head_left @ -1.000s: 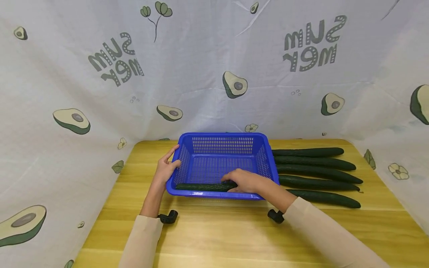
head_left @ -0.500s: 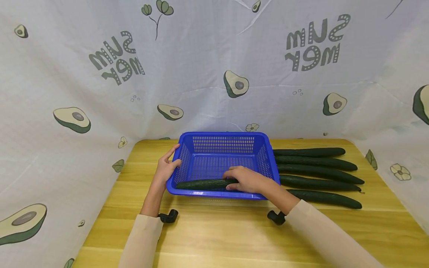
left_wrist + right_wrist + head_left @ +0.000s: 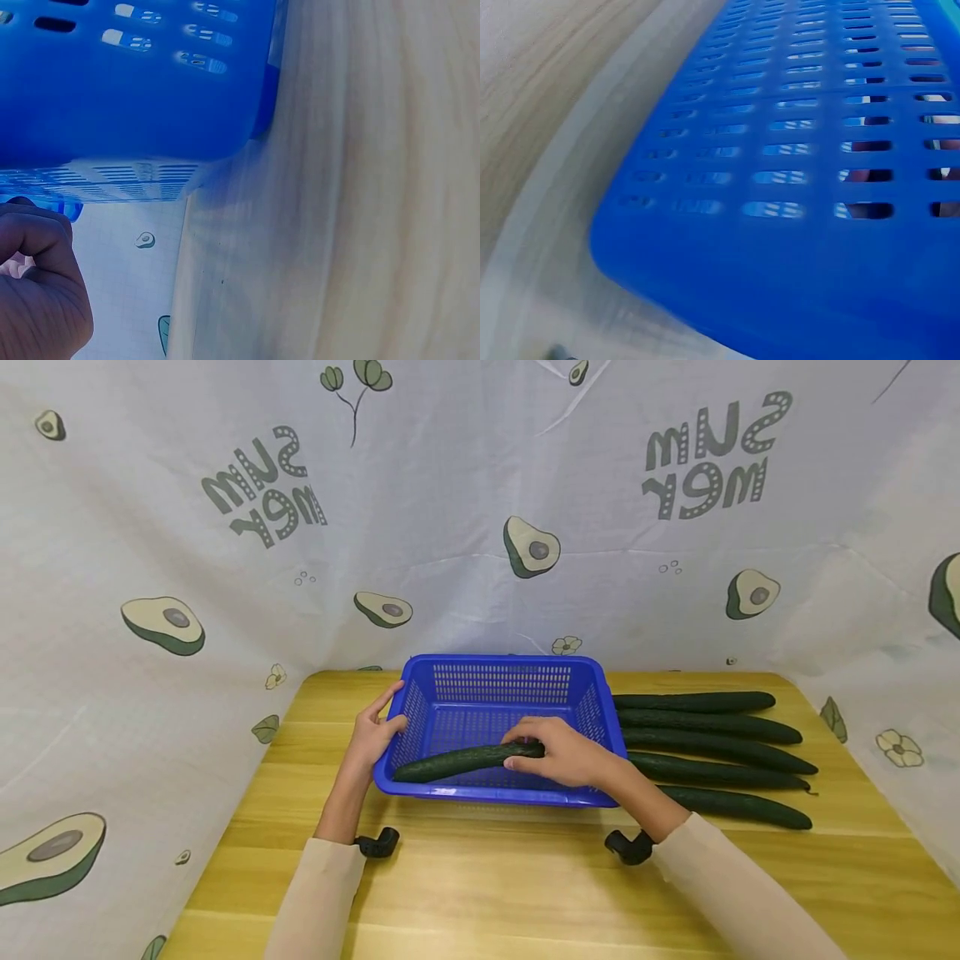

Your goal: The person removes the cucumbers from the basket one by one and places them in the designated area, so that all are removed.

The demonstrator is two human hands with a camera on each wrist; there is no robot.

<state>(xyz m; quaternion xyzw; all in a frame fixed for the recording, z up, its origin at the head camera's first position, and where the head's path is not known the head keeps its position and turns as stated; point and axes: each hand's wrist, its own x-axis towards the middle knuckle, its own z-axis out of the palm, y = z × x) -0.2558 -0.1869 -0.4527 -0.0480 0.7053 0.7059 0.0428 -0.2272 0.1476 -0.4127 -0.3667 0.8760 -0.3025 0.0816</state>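
Observation:
A blue plastic basket (image 3: 495,795) with slotted walls stands on the table. My left hand (image 3: 370,739) grips its left rim, thumb over the inner side and fingers along the outside. One dark green cucumber (image 3: 453,763) slants inside the basket, its left end low in the front left corner. The right hand (image 3: 568,755) pinches the cucumber's raised right end between thumb and fingers. In the left wrist view the left hand (image 3: 45,289) is curled beside the basket wall (image 3: 135,112). The basket's slotted wall (image 3: 727,247) hides most of the right hand in the right wrist view.
Several more cucumbers (image 3: 720,742) lie side by side on the wooden table (image 3: 480,877), right of the basket, their left ends partly hidden by it. A white cloth (image 3: 450,510) printed with avocados hangs behind the table and at both sides.
The right hand has raised the cucumber's right end and moved it back, away from the basket's front wall. The left hand keeps its hold on the rim.

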